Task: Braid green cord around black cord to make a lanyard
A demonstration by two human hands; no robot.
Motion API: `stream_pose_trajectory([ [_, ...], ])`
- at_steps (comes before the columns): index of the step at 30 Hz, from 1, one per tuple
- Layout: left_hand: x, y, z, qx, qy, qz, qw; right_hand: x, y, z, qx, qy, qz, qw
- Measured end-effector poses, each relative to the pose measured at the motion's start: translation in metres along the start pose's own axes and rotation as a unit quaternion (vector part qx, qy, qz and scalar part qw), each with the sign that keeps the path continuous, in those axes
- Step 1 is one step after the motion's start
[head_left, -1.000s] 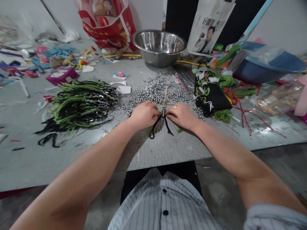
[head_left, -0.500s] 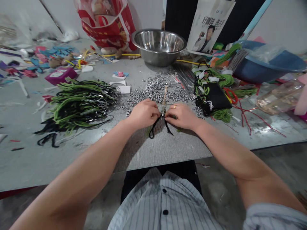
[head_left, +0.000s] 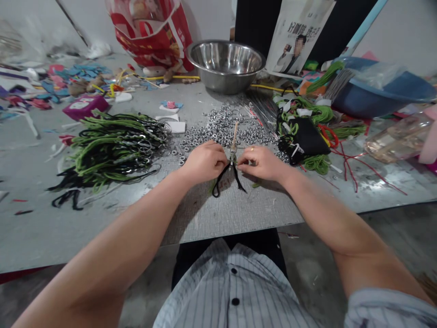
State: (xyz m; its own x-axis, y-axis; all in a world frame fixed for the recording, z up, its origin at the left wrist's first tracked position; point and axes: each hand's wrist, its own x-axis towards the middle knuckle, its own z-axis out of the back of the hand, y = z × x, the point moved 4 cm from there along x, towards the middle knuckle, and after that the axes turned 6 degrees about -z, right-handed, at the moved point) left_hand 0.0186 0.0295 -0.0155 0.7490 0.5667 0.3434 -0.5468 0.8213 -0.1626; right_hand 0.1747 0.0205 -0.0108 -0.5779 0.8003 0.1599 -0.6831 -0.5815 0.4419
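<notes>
A black cord lies bent in front of a small metal piece with an upright wooden stick, its loop at the left and a loose end at the right. My left hand is closed, thumb and fingers pinching the cord beside the metal piece. From the other side my right hand, with a ring on one finger, has its fingertips pinched together close to the cord; whatever is between them is too small to make out. Just beyond both hands spreads a pile of small metal rings.
Left lies a bundle of green and black cords with metal clasps. A steel bowl stands behind the rings. Thin metal rods, a black pouch, a blue basin and a clear bottle are on the right.
My right hand has shifted slightly right, its fingertips away from the metal piece. My left hand stays nearly in place at the black cord.
</notes>
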Motion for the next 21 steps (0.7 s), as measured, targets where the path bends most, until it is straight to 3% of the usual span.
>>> stream_pose_trajectory([
  [3, 0.0, 0.0, 0.003, -0.008, -0.011, 0.011, 1.0, -0.006, -0.009, 0.011, 0.046, 0.112, -0.04, 0.992],
  [6, 0.0, -0.001, 0.005, -0.013, -0.016, 0.015, 1.0, -0.016, -0.009, 0.014, 0.022, 0.232, -0.041, 0.972],
  [8, 0.0, -0.002, 0.006, -0.014, -0.019, 0.015, 1.0, -0.019, -0.006, 0.013, -0.02, 0.257, -0.042, 0.965],
  [12, 0.0, -0.004, 0.007, -0.007, -0.023, 0.011, 1.0, -0.019, -0.001, 0.006, -0.086, 0.26, -0.047, 0.961],
  [15, 0.0, -0.005, 0.006, -0.003, -0.023, 0.008, 1.0, -0.016, -0.001, 0.004, -0.065, 0.242, -0.037, 0.967],
  [18, 0.001, -0.005, 0.007, -0.006, -0.031, 0.017, 0.999, -0.012, -0.002, 0.01, -0.018, 0.171, -0.037, 0.984],
  [21, 0.001, -0.002, 0.011, -0.002, -0.019, 0.046, 0.999, -0.009, -0.008, 0.016, -0.015, 0.092, -0.086, 0.992],
])
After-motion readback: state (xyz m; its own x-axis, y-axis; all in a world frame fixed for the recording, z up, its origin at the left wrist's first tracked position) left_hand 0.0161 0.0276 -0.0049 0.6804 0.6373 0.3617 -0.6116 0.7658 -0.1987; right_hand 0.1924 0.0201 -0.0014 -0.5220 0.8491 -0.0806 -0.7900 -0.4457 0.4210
